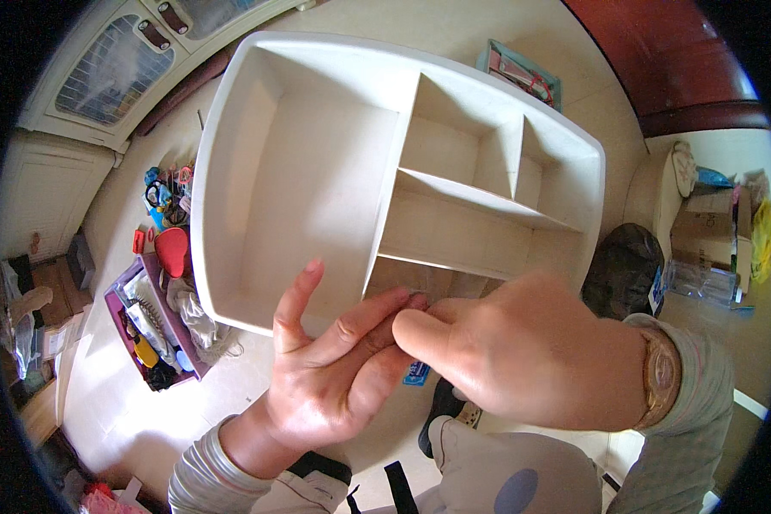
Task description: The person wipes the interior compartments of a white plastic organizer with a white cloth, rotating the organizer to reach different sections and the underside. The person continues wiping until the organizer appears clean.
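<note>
Head view: 2 bare hands meet over the near edge of a white organizer (313,171) standing on a pale floor. The left hand (332,368) brings its thumb and bent fingers inward, 1 finger lifted apart from the rest; the right hand (531,364), curled into a loose fist with its thumb forward, presses against the left fingertips. What the fingers grasp is hidden, and whether either hand holds anything cannot be told. 1 small blue packet (416,373) shows just below the meeting fingertips, partly covered; whether it is held cannot be told.

The organizer extends beyond the fingertips, with at least 5 compartments in sight: 1 large on the left, at least 4 smaller on the right, the nearest partly behind the hands. The right wrist wears 1 gold-coloured band (660,377).

Left of the organizer are 1 purple basket (177,321) of mixed items and 1 red object (173,252); beyond it, 1 green tray (493,57); to the right, 1 dark bag (624,272). 2 brown handles (154,34) mark the cabinet (133,116) at upper left.
</note>
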